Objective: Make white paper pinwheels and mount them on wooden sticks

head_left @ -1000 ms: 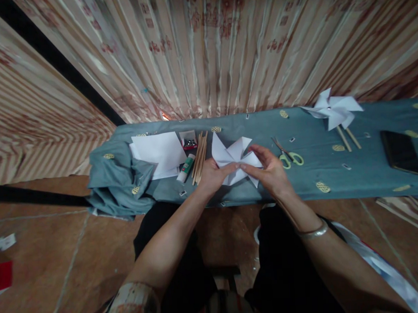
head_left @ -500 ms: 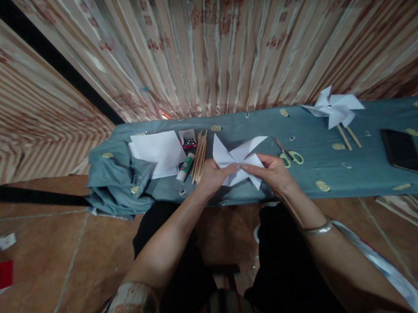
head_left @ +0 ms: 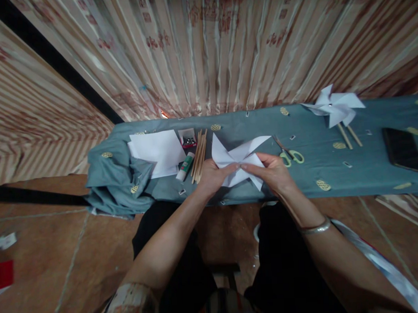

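A white paper pinwheel (head_left: 242,152) with folded blades is held between my two hands, over the front part of the cloth-covered table. My left hand (head_left: 213,174) grips its left side, thumb pressed toward the centre. From the right, my right hand (head_left: 273,171) pinches it, its thumb meeting the left one at the middle. The fingers beneath the paper are hidden. Just left of my left hand lie several thin wooden sticks (head_left: 199,157) and a glue stick (head_left: 185,166). Scissors (head_left: 288,152) with pale green handles rest beside my right hand.
White paper sheets (head_left: 158,152) and a small box of metal pins (head_left: 187,139) are on the left of the blue-green tablecloth (head_left: 309,144). Farther right are white pinwheels (head_left: 334,107) on sticks and a dark phone (head_left: 403,149). A curtain (head_left: 204,58) hangs behind.
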A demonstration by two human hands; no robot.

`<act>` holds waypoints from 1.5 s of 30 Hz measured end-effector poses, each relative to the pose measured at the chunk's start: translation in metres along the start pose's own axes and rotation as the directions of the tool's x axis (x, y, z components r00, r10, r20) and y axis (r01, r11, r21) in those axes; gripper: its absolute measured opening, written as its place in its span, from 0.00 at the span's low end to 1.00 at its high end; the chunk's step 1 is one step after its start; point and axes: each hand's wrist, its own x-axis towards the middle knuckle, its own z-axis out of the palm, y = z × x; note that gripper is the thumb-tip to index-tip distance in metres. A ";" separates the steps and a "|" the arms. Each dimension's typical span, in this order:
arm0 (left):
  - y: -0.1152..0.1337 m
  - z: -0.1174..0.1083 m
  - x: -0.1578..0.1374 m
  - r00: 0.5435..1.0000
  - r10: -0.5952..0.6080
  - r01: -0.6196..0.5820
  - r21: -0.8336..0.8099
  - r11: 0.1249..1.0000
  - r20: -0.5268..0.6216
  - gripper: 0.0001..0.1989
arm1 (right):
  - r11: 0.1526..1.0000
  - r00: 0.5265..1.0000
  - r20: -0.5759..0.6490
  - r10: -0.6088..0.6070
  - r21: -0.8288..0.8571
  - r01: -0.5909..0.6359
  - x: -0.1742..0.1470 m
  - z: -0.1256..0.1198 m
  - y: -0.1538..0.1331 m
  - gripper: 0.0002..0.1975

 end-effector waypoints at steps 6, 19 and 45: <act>-0.002 -0.001 0.000 1.000 -0.006 0.006 0.006 1.000 -0.025 0.17 | 1.000 1.000 -0.004 -0.001 -0.009 0.001 0.001 0.001 0.000 0.21; 0.002 -0.001 -0.001 1.000 0.015 -0.014 0.027 1.000 -0.021 0.17 | 0.999 1.000 0.009 0.007 -0.032 -0.006 0.003 0.000 0.003 0.20; -0.002 -0.003 0.001 1.000 0.005 -0.005 0.060 0.998 -0.002 0.19 | 0.997 0.999 0.029 -0.029 -0.068 0.031 0.004 -0.002 0.004 0.20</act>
